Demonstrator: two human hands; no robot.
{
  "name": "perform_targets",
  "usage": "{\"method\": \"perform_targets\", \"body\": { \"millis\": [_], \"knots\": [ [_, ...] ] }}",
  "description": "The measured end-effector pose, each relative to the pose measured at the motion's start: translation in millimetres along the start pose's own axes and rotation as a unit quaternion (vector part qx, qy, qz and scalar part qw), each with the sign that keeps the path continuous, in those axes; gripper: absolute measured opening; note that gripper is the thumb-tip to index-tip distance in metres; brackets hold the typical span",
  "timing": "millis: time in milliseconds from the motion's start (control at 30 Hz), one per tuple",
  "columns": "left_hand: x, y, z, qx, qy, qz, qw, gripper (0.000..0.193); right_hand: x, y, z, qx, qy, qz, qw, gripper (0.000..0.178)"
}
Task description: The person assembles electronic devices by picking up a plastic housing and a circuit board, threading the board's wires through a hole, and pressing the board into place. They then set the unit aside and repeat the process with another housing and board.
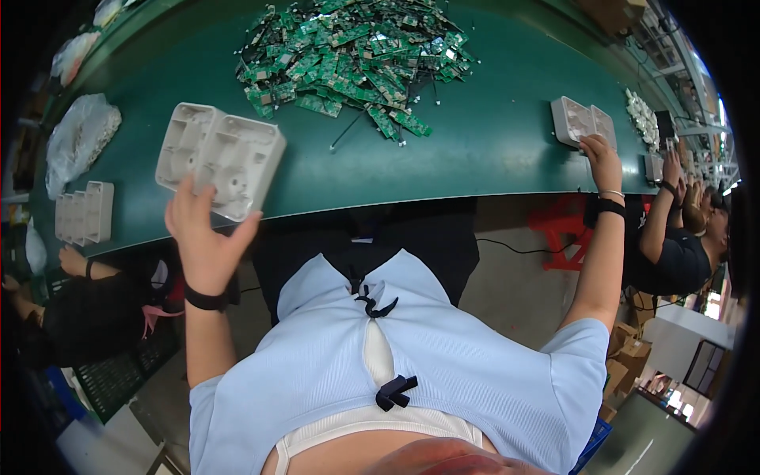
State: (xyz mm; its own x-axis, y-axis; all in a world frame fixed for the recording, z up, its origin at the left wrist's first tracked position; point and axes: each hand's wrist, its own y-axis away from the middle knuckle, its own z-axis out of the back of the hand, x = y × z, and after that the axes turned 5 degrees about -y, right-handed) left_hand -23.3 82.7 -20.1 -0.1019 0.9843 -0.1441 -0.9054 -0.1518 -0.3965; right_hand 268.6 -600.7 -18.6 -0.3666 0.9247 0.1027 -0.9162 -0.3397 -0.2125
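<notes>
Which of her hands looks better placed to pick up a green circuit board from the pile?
Probably the left hand: it holds pale plastic housings just below the pile of green circuit boards. The right hand rests far off on another white plastic housing.

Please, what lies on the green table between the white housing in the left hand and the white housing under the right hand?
In the head view, between the left housing and the right housing lies bare green table; the pile of green circuit boards sits farther back.

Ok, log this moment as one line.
left hand: holds white plastic housings | right hand: touches white housings | green belt: circuit board pile
</notes>
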Motion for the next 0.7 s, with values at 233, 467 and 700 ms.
{"method": "perform_targets", "body": {
  "millis": [233, 467, 700],
  "knots": [
    [-43, 14, -8, 0.009, 0.01, -0.004, 1.0, 0.073, -5, -24, -8, -0.006, 0.189, -0.088, 0.978, 0.023],
    [-47, 16, -20, 0.02, 0.006, 0.008, 1.0, 0.072, 316, -29, -30, 0.167, -0.501, -0.042, 0.848, 0.036],
    [-54, 13, -18, 0.032, -0.002, 0.023, 0.999, 0.069, 421, -46, -78, 0.245, -0.836, -0.21, 0.444, 0.035]
  ]
}}
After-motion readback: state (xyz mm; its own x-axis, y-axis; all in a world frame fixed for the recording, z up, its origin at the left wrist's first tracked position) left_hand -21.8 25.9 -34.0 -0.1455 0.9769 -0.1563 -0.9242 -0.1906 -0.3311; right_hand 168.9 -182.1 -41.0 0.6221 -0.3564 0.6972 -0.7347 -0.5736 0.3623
